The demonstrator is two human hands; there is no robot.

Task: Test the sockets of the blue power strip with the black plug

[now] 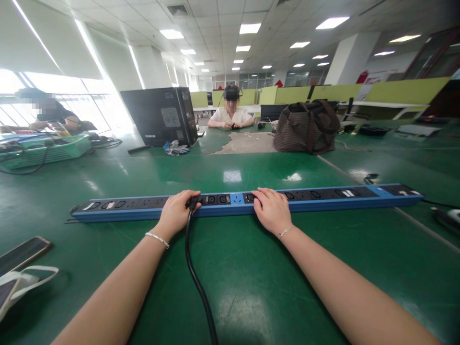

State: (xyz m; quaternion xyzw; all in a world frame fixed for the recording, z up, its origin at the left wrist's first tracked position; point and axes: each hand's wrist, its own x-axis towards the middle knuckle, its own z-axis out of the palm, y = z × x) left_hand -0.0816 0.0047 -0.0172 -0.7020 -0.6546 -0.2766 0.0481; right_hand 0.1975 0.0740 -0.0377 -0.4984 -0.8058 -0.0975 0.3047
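A long blue power strip [312, 205] with black socket panels lies across the green table. My left hand [177, 211] is closed round a black plug [193, 203] at a socket left of the strip's middle; how deep the plug sits is hard to tell. From it a black cable [197, 278] runs down toward me. My right hand [272, 209] rests on the strip, right of the light blue socket, with its fingers over the top and front edge and no separate object visible in it.
Across the green table [237, 258] sits a person [231, 112]. A black computer case [161, 116], gloves [176, 148] and a brown bag [306, 127] stand farther back. Phones and a white strap lie at the left; a green basket [68, 149] and another person are behind.
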